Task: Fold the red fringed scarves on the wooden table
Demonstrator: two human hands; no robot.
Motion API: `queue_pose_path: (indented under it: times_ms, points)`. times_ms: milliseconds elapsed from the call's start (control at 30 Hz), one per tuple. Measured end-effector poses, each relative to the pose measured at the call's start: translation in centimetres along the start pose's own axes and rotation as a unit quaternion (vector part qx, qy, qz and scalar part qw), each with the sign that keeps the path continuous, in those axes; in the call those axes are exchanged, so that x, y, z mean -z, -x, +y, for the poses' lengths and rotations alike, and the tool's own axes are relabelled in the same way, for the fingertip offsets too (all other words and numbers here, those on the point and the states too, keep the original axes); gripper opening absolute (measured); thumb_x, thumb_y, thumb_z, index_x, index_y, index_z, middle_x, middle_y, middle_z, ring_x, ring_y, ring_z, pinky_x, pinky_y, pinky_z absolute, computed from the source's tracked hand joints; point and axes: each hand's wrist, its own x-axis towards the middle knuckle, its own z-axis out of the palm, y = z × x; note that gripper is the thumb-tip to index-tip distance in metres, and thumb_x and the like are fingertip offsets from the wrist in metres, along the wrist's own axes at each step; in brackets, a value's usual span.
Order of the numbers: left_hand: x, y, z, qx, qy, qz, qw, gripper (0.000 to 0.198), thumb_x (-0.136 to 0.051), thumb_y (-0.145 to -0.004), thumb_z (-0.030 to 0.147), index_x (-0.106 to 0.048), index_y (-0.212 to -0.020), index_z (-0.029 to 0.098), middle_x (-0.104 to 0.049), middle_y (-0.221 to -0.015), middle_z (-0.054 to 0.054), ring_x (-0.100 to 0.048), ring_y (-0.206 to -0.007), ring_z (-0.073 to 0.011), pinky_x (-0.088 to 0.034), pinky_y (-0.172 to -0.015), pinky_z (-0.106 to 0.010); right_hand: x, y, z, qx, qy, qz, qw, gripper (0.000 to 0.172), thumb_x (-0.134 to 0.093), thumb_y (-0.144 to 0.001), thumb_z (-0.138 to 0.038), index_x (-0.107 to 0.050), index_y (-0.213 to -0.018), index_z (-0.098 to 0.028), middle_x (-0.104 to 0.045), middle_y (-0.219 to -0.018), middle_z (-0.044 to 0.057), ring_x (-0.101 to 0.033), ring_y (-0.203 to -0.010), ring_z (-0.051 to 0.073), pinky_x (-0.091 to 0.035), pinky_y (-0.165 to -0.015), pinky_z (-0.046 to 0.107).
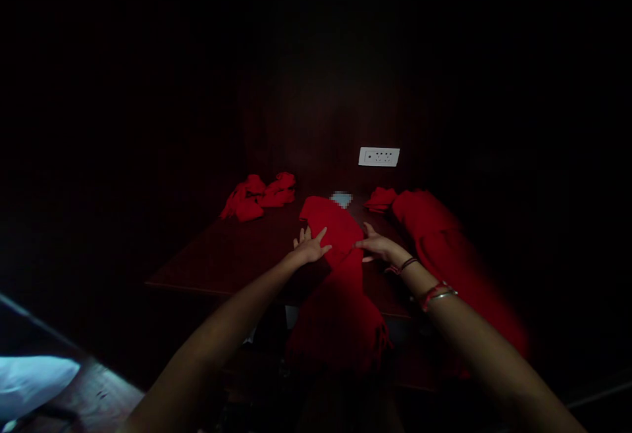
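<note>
A red scarf [338,226] lies partly folded on a dark table, and its fringed end hangs over the front edge toward me. My left hand [312,247] rests at the scarf's left side with fingers spread, some of them on the cloth. At its right side my right hand [376,245] touches the edge, fingers apart and thumb raised. Neither hand is closed round the fabric. The wrist of the right arm carries a dark red cord and a bangle.
Crumpled red cloth [257,196] lies at the table's back left. A small red bundle [380,199] and a long red cloth [444,242] are on the right. A white socket plate [379,156] is on the back wall. The table's edge [187,287] shows at left.
</note>
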Motion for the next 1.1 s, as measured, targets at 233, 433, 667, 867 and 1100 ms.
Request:
queue_pose_path:
  times_ms: [233,433,667,867,1100]
  points:
    - [-0.3,-1.7,-1.0,-0.049,-0.031,0.051,0.997,0.063,-0.036,-0.07,0.06,-0.02,-0.127,0.037,0.01,-0.138,-0.001,0.011,-0.122,-0.0309,-0.008,-0.093,-0.054,-2.0,3.3,-0.7,0.309,0.498,-0.018,0.81,0.04,-0.042,-0.071,-0.008,-0.05,-0.105,-0.027,-0.043,-0.116,0.01,-0.034,-0.109,0.027,-0.02,-0.085,0.056]
    - [0.3,-3.4,-2.4,-0.041,-0.028,-0.003,0.999,0.068,-0.03,-0.066,0.069,-0.015,-0.126,0.042,0.005,-0.138,0.002,0.007,-0.122,-0.0332,-0.007,-0.092,-0.056,1.4,2.9,-0.1,0.426,0.453,-0.11,0.775,0.028,-0.039,-0.064,-0.001,-0.056,-0.081,-0.016,-0.055,-0.085,0.006,-0.047,-0.088,0.016,-0.031,-0.083,0.034]
    - [0.8,-5.0,-2.4,-0.03,-0.036,-0.019,0.999,0.067,-0.031,-0.067,0.068,-0.017,-0.126,0.041,0.0,-0.139,-0.002,0.006,-0.121,-0.0365,-0.01,-0.089,-0.059,4.5,5.3,2.4,0.347,0.46,-0.199,0.793,0.036,-0.039,-0.059,0.001,-0.058,-0.084,-0.016,-0.055,-0.091,0.006,-0.05,-0.084,0.013,-0.037,-0.076,0.024]
    - [0.2,-0.6,-1.1,-0.177,-0.041,0.166,0.969,0.05,-0.034,-0.08,0.045,-0.028,-0.126,0.027,-0.014,-0.136,-0.009,-0.011,-0.123,-0.0283,-0.018,-0.095,-0.046,1.8,5.3,2.3,0.305,0.458,-0.104,0.828,0.029,-0.049,-0.066,-0.015,-0.057,-0.094,-0.018,-0.057,-0.093,0.008,-0.052,-0.089,0.019,-0.037,-0.077,0.028]
    - [0.1,2.7,-2.3,-0.443,-0.117,-0.011,0.889,0.044,-0.035,-0.081,0.044,-0.034,-0.122,0.026,-0.035,-0.127,-0.005,-0.032,-0.116,-0.0181,-0.023,-0.095,-0.035,3.1,4.6,4.4,0.345,0.115,0.015,0.931,0.025,-0.035,-0.077,-0.021,-0.054,-0.091,-0.015,-0.058,-0.095,0.006,-0.052,-0.089,0.015,-0.038,-0.081,0.029]
